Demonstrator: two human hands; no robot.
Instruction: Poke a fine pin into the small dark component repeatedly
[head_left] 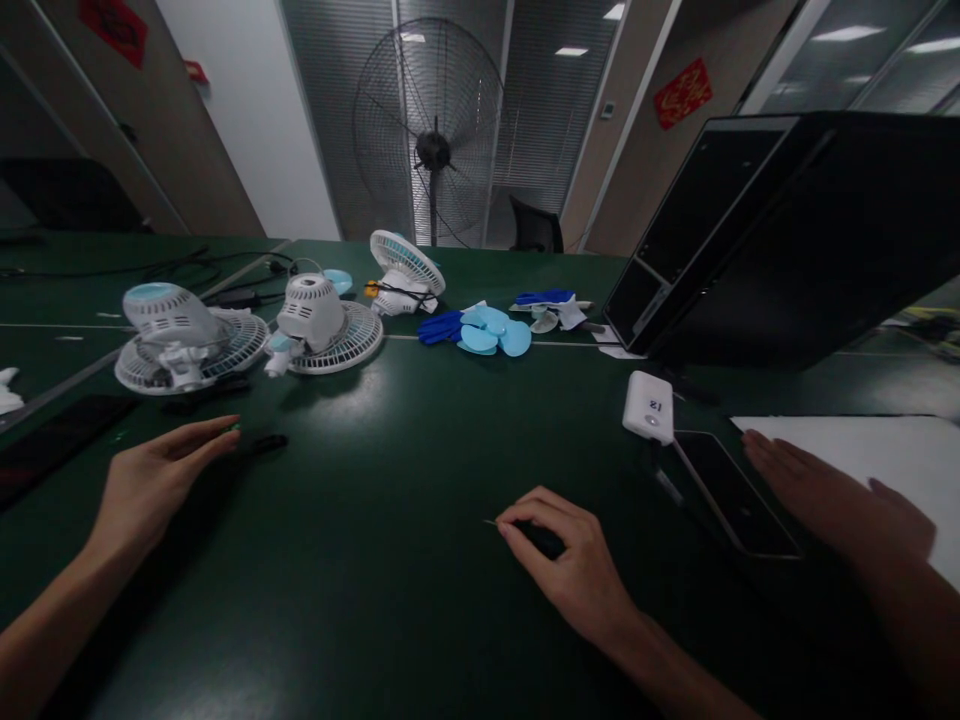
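Tool [549, 543], thin-tipped, held in right fingers [540, 512].
I see left fingers [201, 431] pinching green bit [235, 427]; black piece [268, 443] just beyond.

- Small green piece [235, 427]: mostly hidden, pinched in the left hand [154, 475].
- Dark-handled tool [544, 541]: gripped in the right hand [574, 565], its thin shaft [489, 522] pointing left above the worktop [360, 560].
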